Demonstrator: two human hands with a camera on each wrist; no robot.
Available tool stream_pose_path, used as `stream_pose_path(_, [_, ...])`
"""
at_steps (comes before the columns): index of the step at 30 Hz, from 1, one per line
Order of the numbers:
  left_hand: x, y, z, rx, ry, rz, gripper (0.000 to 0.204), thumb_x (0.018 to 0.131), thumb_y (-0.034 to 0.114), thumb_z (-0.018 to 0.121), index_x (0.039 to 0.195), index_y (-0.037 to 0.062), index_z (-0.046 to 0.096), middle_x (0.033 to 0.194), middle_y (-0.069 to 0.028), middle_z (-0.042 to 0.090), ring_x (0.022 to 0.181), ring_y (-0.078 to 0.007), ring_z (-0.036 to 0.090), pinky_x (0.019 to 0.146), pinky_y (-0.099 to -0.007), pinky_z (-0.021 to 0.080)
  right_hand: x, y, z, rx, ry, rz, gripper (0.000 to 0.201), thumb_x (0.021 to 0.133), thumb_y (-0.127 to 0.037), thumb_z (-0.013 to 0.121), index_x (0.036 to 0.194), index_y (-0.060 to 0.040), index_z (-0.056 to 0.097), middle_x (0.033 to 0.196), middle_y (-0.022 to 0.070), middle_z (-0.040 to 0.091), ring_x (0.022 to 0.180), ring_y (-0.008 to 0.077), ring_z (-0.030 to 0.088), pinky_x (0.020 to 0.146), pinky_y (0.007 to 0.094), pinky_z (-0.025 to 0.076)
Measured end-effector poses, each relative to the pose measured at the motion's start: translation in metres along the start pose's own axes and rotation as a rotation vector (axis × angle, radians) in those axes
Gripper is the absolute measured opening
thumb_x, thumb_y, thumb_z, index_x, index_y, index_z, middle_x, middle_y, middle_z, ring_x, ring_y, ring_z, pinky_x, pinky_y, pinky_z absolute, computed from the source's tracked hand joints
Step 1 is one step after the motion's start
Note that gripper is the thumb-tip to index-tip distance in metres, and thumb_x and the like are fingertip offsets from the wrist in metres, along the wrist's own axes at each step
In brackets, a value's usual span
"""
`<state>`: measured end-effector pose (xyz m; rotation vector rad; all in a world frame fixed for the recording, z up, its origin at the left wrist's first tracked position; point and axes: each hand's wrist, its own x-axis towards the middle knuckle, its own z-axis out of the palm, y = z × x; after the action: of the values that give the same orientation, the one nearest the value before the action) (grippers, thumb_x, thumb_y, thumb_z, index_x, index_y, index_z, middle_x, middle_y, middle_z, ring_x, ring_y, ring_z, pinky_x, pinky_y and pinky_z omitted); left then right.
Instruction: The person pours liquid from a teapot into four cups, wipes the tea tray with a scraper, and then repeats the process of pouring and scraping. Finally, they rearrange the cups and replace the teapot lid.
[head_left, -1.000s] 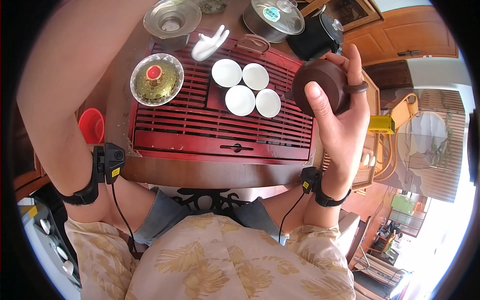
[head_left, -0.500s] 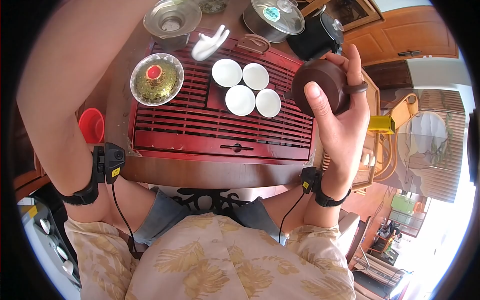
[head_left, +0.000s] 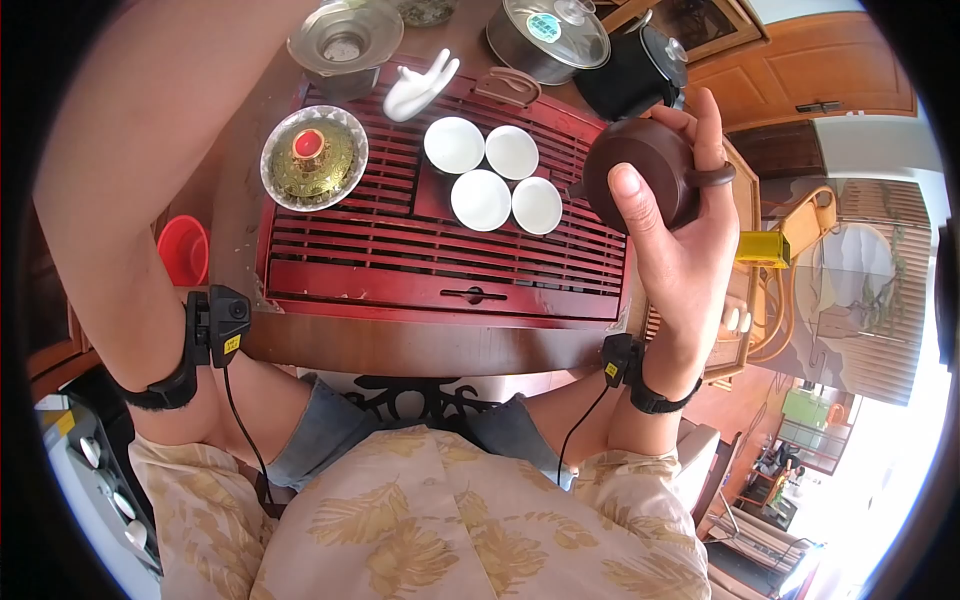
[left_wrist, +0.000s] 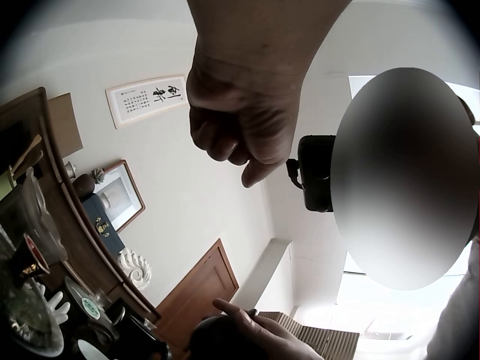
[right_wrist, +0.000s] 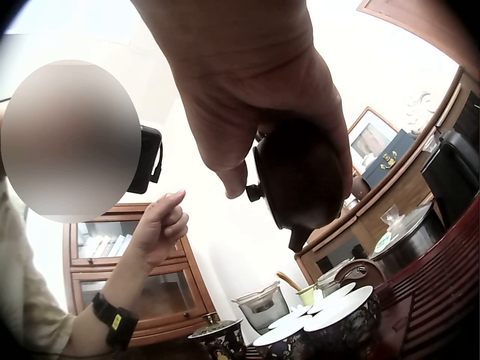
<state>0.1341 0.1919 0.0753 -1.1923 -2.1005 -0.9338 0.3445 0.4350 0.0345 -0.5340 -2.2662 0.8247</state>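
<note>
My right hand [head_left: 690,250] holds a dark brown teapot [head_left: 632,165] above the right end of the red slatted tea tray [head_left: 440,280]. In the right wrist view the teapot's spout [right_wrist: 298,238] points down and my thumb tip lies beside the lid's knob [right_wrist: 254,193]. Several white-lined small cups [head_left: 480,200] stand close together on the tray, to the left of the spout. My left hand [left_wrist: 244,112] is raised beyond the head view, fingers curled into the palm and nothing in them. A gold-green lidded bowl [head_left: 335,180] sits at the tray's left.
A white hand-shaped ornament [head_left: 415,95] stands at the tray's back. Behind are a strainer [head_left: 345,40], a glass-lidded steel pot [head_left: 520,65] and a black kettle [head_left: 615,80]. A red bucket [head_left: 183,250] is on the left, a yellow box [head_left: 763,250] on the right.
</note>
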Motion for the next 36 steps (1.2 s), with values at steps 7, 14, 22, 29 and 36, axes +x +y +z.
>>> stream_pose_path(7, [0.000,0.001,0.000,0.019,-0.005,0.002,0.014,0.112,0.009,0.068,0.120,0.0069,0.080,0.088,0.0023,0.057,0.078,-0.0055,0.055,0.076,-0.0209,0.042,0.000,0.001,0.000,-0.006,-0.006,-0.021,0.105,0.086,-0.035,0.099,0.168,0.0011,0.044,0.140,0.0148,0.069,0.123,0.0244,0.066,0.107,0.0389,0.054])
stream_pose_path(14, [0.000,0.000,0.000,0.037,-0.009,0.003,0.016,0.112,0.009,0.068,0.121,0.0066,0.081,0.088,0.0023,0.057,0.078,-0.0056,0.055,0.077,-0.0208,0.042,0.000,0.001,0.001,-0.001,-0.003,-0.020,0.105,0.087,-0.036,0.099,0.168,0.0014,0.044,0.140,0.0147,0.069,0.123,0.0241,0.066,0.107,0.0388,0.055])
stream_pose_path(22, [-0.001,0.000,0.000,0.058,-0.015,0.005,0.018,0.112,0.009,0.067,0.122,0.0064,0.082,0.089,0.0023,0.058,0.079,-0.0057,0.056,0.077,-0.0207,0.043,0.000,0.002,0.001,0.001,0.000,-0.013,0.108,0.085,-0.037,0.100,0.168,0.0026,0.043,0.141,0.0147,0.069,0.121,0.0244,0.067,0.105,0.0387,0.056])
stream_pose_path(29, [-0.001,0.002,-0.001,0.076,-0.020,0.009,0.020,0.112,0.009,0.067,0.123,0.0062,0.083,0.090,0.0022,0.059,0.079,-0.0057,0.056,0.078,-0.0206,0.043,0.001,0.012,0.012,-0.122,-0.034,-0.041,0.107,0.082,-0.026,0.099,0.167,0.0045,0.042,0.138,0.0146,0.070,0.121,0.0264,0.069,0.103,0.0397,0.058])
stream_pose_path(36, [0.005,-0.100,0.012,0.083,-0.020,0.037,0.022,0.112,0.009,0.067,0.124,0.0060,0.084,0.091,0.0022,0.059,0.080,-0.0058,0.057,0.079,-0.0206,0.044,-0.001,0.027,0.019,0.071,-0.003,0.170,0.103,0.086,-0.028,0.097,0.166,0.0096,0.042,0.142,0.0131,0.071,0.126,0.0235,0.070,0.109,0.0370,0.056])
